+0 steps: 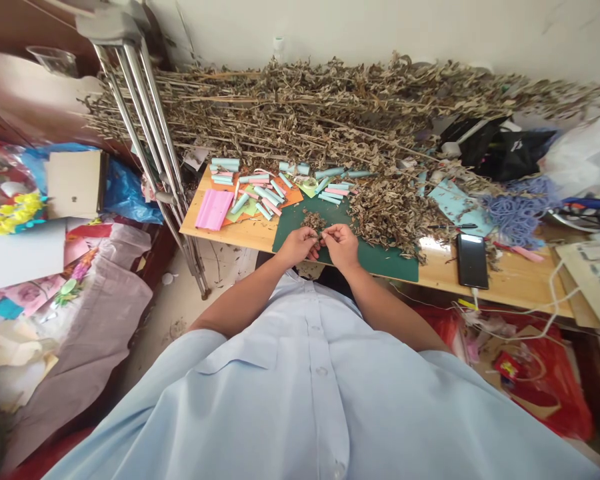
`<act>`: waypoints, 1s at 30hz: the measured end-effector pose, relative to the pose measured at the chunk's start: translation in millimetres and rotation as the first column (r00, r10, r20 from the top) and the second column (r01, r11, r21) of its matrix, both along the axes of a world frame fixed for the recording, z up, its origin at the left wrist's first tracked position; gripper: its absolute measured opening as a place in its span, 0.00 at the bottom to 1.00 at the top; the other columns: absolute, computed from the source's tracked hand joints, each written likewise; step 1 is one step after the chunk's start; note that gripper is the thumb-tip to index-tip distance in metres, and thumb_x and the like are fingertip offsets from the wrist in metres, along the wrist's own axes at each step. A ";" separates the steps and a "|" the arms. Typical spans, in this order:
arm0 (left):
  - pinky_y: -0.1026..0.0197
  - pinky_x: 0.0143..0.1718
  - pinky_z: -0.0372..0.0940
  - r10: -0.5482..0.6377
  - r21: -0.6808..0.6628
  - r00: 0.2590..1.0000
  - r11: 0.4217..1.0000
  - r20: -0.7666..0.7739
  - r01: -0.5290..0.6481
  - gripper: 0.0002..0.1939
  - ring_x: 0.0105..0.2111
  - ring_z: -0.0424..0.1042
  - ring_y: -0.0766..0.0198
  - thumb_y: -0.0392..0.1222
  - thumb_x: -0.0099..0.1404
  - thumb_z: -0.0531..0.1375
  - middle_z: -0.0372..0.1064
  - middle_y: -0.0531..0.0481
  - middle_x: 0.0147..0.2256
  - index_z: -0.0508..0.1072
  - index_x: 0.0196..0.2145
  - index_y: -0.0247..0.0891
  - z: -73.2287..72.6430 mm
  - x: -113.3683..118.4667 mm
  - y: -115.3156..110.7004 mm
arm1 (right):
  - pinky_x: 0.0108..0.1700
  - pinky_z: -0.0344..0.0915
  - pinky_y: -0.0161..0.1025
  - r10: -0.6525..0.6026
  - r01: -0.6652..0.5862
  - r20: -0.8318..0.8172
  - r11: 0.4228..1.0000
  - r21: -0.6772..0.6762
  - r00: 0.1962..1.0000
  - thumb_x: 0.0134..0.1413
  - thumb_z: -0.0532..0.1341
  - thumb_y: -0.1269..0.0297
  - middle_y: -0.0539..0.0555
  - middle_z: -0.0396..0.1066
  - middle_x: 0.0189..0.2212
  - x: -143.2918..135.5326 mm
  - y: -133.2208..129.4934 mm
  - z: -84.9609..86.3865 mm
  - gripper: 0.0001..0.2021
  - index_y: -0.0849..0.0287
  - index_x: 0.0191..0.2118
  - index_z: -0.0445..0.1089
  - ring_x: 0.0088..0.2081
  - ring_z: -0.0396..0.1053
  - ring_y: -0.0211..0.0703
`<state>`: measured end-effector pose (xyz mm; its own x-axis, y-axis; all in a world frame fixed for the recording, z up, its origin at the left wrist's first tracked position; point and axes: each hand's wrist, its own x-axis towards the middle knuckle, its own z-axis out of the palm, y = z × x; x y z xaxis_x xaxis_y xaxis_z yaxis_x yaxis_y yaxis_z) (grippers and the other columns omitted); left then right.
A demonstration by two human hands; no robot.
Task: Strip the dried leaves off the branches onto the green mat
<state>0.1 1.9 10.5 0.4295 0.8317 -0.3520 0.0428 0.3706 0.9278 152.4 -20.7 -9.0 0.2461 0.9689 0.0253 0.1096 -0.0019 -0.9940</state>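
Observation:
Both hands meet over the front edge of a dark green mat [397,265], fingertips pinched together. My left hand [295,247] and my right hand [343,248] are closed on a small bit of what looks like dried leaf, mostly hidden by the fingers. Just beyond them lies a little heap of crumbled leaves [312,219]. A larger pile of dried leaves [393,212] covers the mat's right side. Behind the mat and to its left are several pink and light blue paper rolls [267,195], with a pink sheet [214,209] near the table's left end.
Long dried stalks [290,113] fill the table's back along the wall. Metal crutches [143,113] lean at the left. A charging phone [473,260], blue yarn [517,207] and a white keyboard-like device [593,280] sit at right. Red bags [563,380] lie below.

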 end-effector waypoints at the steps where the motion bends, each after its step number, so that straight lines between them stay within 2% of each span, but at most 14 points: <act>1: 0.66 0.23 0.70 0.007 -0.005 1.000 1.000 0.001 -0.007 0.01 0.21 0.74 0.67 0.34 0.68 0.56 0.71 0.52 0.25 0.66 0.37 0.35 0.0 0.5 -0.1 | 0.35 0.73 0.43 0.005 -0.005 -0.002 1.000 0.001 1.000 0.52 0.65 0.55 0.51 0.74 0.30 0.1 0.3 -1.0 0.11 0.54 0.36 0.66 0.29 0.73 0.43; 10: 0.64 0.23 0.71 0.017 0.000 1.000 1.000 -0.012 -0.017 0.01 0.21 0.74 0.66 0.34 0.68 0.56 0.71 0.51 0.26 0.65 0.37 0.36 -2.3 2.7 1.2 | 0.37 0.72 0.42 0.052 -0.063 0.110 0.993 0.101 0.993 0.56 0.64 0.56 0.52 0.75 0.32 -3.6 -7.5 0.8 0.09 0.55 0.38 0.69 0.31 0.72 0.42; 16: 0.66 0.23 0.70 0.026 0.009 0.998 1.000 -0.059 -0.026 0.02 0.21 0.73 0.66 0.35 0.68 0.59 0.70 0.54 0.23 0.66 0.37 0.36 0.0 3.5 0.6 | 0.39 0.74 0.44 0.044 -0.054 0.109 0.994 0.091 0.993 0.55 0.65 0.54 0.53 0.76 0.34 -5.0 -7.7 -2.8 0.12 0.54 0.41 0.69 0.32 0.74 0.44; 21: 0.66 0.22 0.69 0.006 0.025 0.998 1.000 -0.060 -0.004 0.04 0.21 0.74 0.66 0.37 0.69 0.58 0.70 0.53 0.24 0.66 0.35 0.36 -3.2 3.0 1.0 | 0.39 0.74 0.44 0.022 -0.037 0.155 0.995 0.096 0.988 0.56 0.63 0.54 0.53 0.76 0.34 -4.2 -6.7 -7.8 0.12 0.54 0.42 0.69 0.32 0.74 0.44; 25: 0.65 0.22 0.70 0.021 -0.014 1.000 1.000 -0.010 -0.021 0.07 0.21 0.74 0.65 0.41 0.70 0.57 0.71 0.51 0.25 0.65 0.35 0.36 -2.7 2.5 1.1 | 0.37 0.73 0.43 0.017 -0.032 0.137 0.993 0.110 0.990 0.56 0.64 0.56 0.52 0.75 0.33 -3.6 -6.5 -7.6 0.10 0.54 0.40 0.69 0.30 0.73 0.43; 30: 0.63 0.23 0.71 0.070 -0.093 0.993 0.994 0.098 -0.061 0.15 0.21 0.74 0.64 0.52 0.72 0.56 0.69 0.51 0.24 0.65 0.36 0.36 2.9 1.7 1.2 | 0.37 0.72 0.42 0.005 -0.018 0.137 0.995 0.095 0.991 0.56 0.64 0.56 0.51 0.75 0.32 -4.0 -6.1 -5.5 0.10 0.54 0.39 0.68 0.29 0.72 0.42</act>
<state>1.7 3.1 13.3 0.4120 0.8265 -0.3837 -0.0766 0.4510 0.8892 148.4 -26.8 -14.5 0.2232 0.9631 0.1505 0.2432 0.0945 -0.9654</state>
